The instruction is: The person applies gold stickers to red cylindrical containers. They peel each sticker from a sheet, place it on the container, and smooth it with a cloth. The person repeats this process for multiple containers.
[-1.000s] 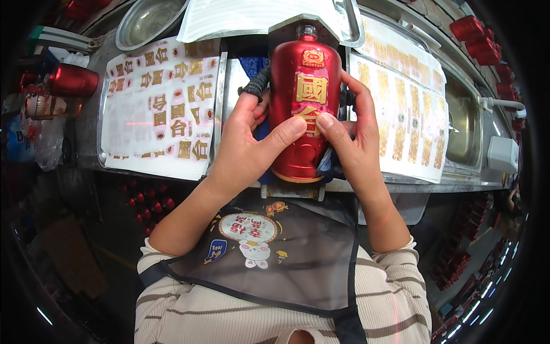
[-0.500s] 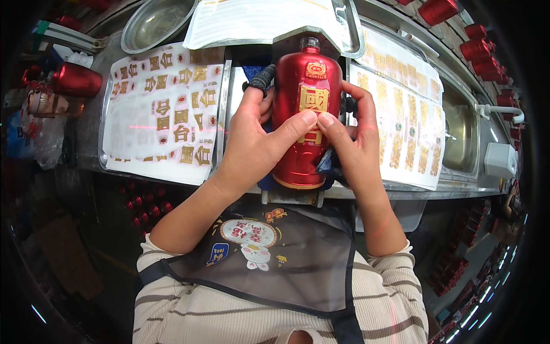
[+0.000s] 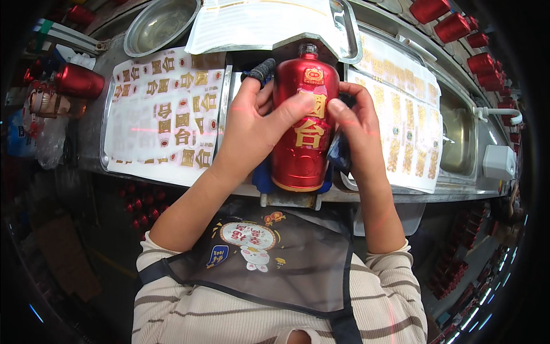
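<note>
A glossy red bottle (image 3: 295,163) with a bare neck lies in front of me, its neck pointing away, on a holder with blue cloth beneath. Gold characters (image 3: 308,135) and a small emblem decorate its front. My left hand (image 3: 252,126) grips the bottle's left side, its thumb pressed on the upper gold character and partly covering it. On the other side, my right hand (image 3: 358,123) curls round the edge, thumb resting beside that same character. Dark wrappings cover some fingertips. A blue cloth (image 3: 339,152) shows between the bottle and my right palm.
Sheets of gold character decals (image 3: 166,126) lie on a tray at left; sheets of gold strips (image 3: 395,126) lie at right. Behind are a metal bowl (image 3: 162,26) and white papers (image 3: 258,26). A sink (image 3: 460,135) and a red bottle (image 3: 80,80) flank the bench.
My left thumb has slid up and over the upper character, while my right thumb has moved right and slightly up. The lower gold character is now uncovered.
</note>
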`<action>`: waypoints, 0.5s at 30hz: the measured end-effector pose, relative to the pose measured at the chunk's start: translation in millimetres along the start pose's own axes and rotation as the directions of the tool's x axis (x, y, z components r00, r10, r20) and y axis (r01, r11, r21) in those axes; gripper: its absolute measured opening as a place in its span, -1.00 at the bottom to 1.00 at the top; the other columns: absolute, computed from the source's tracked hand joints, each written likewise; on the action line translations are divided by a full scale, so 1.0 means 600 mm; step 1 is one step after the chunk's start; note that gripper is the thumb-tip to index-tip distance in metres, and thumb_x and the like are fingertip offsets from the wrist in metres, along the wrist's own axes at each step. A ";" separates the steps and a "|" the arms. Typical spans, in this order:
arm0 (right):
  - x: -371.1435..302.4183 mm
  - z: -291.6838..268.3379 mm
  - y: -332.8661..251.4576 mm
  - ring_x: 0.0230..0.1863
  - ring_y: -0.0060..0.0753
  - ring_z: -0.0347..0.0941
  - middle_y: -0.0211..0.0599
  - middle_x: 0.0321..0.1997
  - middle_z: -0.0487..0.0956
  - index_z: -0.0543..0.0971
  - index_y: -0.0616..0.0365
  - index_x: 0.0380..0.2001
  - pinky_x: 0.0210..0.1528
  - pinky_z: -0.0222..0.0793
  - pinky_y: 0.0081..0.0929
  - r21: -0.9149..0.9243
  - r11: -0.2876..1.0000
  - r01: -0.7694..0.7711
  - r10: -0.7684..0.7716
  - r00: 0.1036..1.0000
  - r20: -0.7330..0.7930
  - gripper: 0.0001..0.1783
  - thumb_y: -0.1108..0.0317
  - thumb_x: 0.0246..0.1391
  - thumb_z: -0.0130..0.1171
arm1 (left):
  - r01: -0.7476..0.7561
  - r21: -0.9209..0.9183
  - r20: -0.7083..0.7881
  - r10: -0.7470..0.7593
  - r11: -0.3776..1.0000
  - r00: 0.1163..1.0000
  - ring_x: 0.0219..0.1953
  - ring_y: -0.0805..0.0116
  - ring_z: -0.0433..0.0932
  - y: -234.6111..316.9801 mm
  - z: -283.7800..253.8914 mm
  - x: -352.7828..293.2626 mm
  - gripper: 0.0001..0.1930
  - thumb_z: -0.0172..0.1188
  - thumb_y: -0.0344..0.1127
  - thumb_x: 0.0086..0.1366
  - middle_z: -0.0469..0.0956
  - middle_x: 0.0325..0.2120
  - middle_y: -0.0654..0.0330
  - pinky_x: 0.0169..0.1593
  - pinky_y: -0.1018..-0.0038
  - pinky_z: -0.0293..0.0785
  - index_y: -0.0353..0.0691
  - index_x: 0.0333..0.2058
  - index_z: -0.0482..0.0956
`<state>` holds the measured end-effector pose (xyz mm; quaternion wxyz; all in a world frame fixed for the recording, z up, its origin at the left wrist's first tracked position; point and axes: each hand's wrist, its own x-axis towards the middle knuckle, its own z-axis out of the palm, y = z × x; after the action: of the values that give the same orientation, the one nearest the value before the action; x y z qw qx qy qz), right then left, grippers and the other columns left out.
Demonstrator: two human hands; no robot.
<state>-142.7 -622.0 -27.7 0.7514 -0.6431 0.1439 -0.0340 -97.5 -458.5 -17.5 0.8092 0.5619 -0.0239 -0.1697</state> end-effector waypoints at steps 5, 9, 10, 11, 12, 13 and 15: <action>0.035 -0.099 0.041 -0.13 -0.58 0.50 -0.32 -0.18 0.58 0.62 0.24 -0.13 -0.08 0.41 -0.59 0.408 0.887 -0.215 0.202 0.977 0.075 -0.65 0.21 0.30 -0.03 | -0.031 0.183 -0.055 0.041 0.983 0.998 -0.21 0.42 0.64 -0.010 0.015 0.019 -0.53 0.43 -0.20 0.18 0.63 -0.20 0.06 -0.15 0.48 0.59 -0.40 -0.11 0.42; 0.004 -0.076 0.009 -0.27 -0.53 0.51 -0.30 -0.19 0.53 0.44 0.29 0.06 -0.20 0.49 -0.56 0.206 0.979 -0.011 0.034 0.993 -0.112 -0.57 0.36 0.14 0.18 | -0.043 0.296 -0.067 0.066 0.954 0.996 -0.19 0.44 0.63 -0.012 0.010 0.020 -0.52 0.44 -0.20 0.18 0.63 -0.20 0.08 -0.14 0.50 0.56 -0.38 -0.10 0.42; -0.017 -0.056 -0.012 -0.19 -0.54 0.49 -0.29 -0.16 0.49 0.44 0.28 0.04 -0.16 0.47 -0.62 0.055 0.994 0.093 -0.086 0.988 -0.128 -0.55 0.47 0.08 0.25 | -0.043 0.255 -0.061 0.060 0.966 0.996 -0.19 0.44 0.62 -0.012 0.008 0.018 -0.50 0.43 -0.20 0.18 0.63 -0.19 0.08 -0.13 0.49 0.57 -0.39 -0.08 0.40; -0.037 -0.036 -0.026 -0.19 -0.54 0.49 -0.29 -0.16 0.48 0.42 0.28 0.05 -0.14 0.46 -0.61 -0.034 0.983 0.178 -0.181 0.976 -0.118 -0.52 0.53 0.04 0.27 | -0.048 0.220 -0.059 0.062 0.974 0.996 -0.18 0.45 0.62 -0.012 0.004 0.015 -0.48 0.43 -0.19 0.19 0.63 -0.19 0.08 -0.13 0.49 0.57 -0.39 -0.06 0.38; -0.060 -0.022 -0.037 -0.18 -0.53 0.48 -0.29 -0.16 0.47 0.41 0.28 0.06 -0.12 0.45 -0.61 -0.127 0.957 0.261 -0.275 0.955 -0.113 -0.49 0.60 0.00 0.29 | -0.048 0.179 -0.045 0.057 0.983 0.997 -0.17 0.45 0.62 -0.012 0.005 0.013 -0.46 0.42 -0.19 0.20 0.63 -0.18 0.07 -0.12 0.48 0.57 -0.40 -0.04 0.36; -0.078 -0.019 -0.041 -0.18 -0.54 0.47 -0.29 -0.15 0.48 0.41 0.27 0.04 -0.12 0.44 -0.60 -0.210 0.901 0.380 -0.393 0.919 -0.025 -0.50 0.62 0.00 0.30 | 0.005 0.094 -0.001 -0.005 0.996 1.000 0.01 0.36 0.56 -0.006 0.003 0.008 -0.43 0.38 -0.18 0.25 0.54 -0.01 -0.06 0.06 0.43 0.51 -0.47 -0.01 0.29; -0.079 -0.024 -0.041 -0.30 -0.36 0.52 -0.18 -0.27 0.55 0.51 0.28 -0.12 -0.23 0.46 -0.52 -0.425 0.681 0.596 -0.532 0.802 0.271 -0.63 0.63 -0.04 0.32 | -0.063 0.043 -0.050 0.065 0.997 0.997 0.14 0.26 0.46 -0.025 -0.015 -0.015 -0.43 0.36 -0.19 0.28 0.43 0.11 -0.15 0.19 0.38 0.41 -0.50 -0.02 0.26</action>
<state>-188.4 -628.6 2.7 0.5226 -0.8253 -0.1052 -0.1859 -107.7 -452.2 -33.1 0.8029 0.5816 -0.0248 -0.1286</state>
